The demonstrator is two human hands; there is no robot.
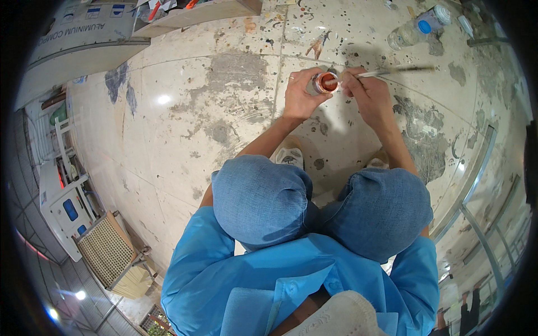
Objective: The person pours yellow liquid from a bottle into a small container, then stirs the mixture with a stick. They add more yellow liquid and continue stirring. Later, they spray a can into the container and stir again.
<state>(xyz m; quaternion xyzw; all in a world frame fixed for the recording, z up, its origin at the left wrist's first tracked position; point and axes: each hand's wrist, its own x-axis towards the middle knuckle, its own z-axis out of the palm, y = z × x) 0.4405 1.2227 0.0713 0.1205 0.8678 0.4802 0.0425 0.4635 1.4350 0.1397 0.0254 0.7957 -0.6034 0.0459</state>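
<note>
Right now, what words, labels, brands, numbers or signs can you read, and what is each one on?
Grey board, upper left: large dark capitals, legible but cut off; I won't copy the wording.
Same board: blue-and-white square symbols, too small to make out.
Small container in the left hand: any lettering is too small to read.
Clear bottle, upper right: no readable text.

a workshop, seemingly: stained tiled floor (162,134), metal frame (477,168).

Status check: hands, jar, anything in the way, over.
Left hand gripping jar; right hand pinching stick. Stick's end at jar's mouth, reddish contents inside. Bottle off right, apart from both hands.
</note>
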